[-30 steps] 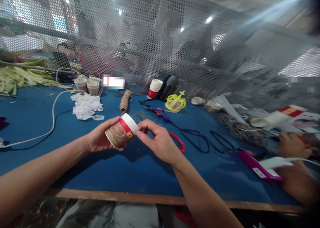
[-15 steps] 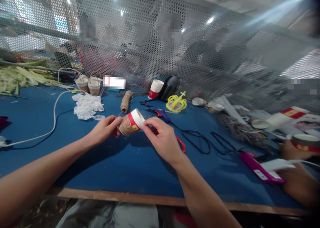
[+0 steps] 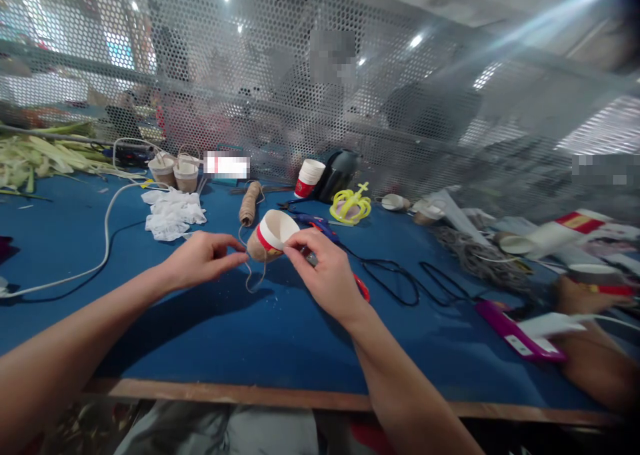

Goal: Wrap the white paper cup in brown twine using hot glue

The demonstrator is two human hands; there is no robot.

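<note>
A paper cup [image 3: 271,232], white with a red band, has brown twine wrapped round its lower part and tilts with its mouth up and to the right. My right hand [image 3: 320,268] pinches the cup at its rim, thumb and forefinger closed on the edge. Just left of the cup, my left hand [image 3: 210,258] has thumb and forefinger closed on the loose twine [image 3: 250,283], which dangles in a loop below the cup. Beyond the cup lies the twine spool [image 3: 250,204], with a strand running toward my left hand.
Blue glue gun [image 3: 320,226], yellow crown-shaped piece [image 3: 351,206] and stacked cups [image 3: 309,178] stand behind. White gloves [image 3: 173,212] and two wrapped cups [image 3: 186,174] sit left. A black cord leads right toward a purple power strip [image 3: 517,332]; another person's hand [image 3: 580,298] holds a cup.
My left hand has come off the cup and moved slightly left, now with twine at its fingertips. The cup has turned more upright, and a loose loop of twine hangs below it.
</note>
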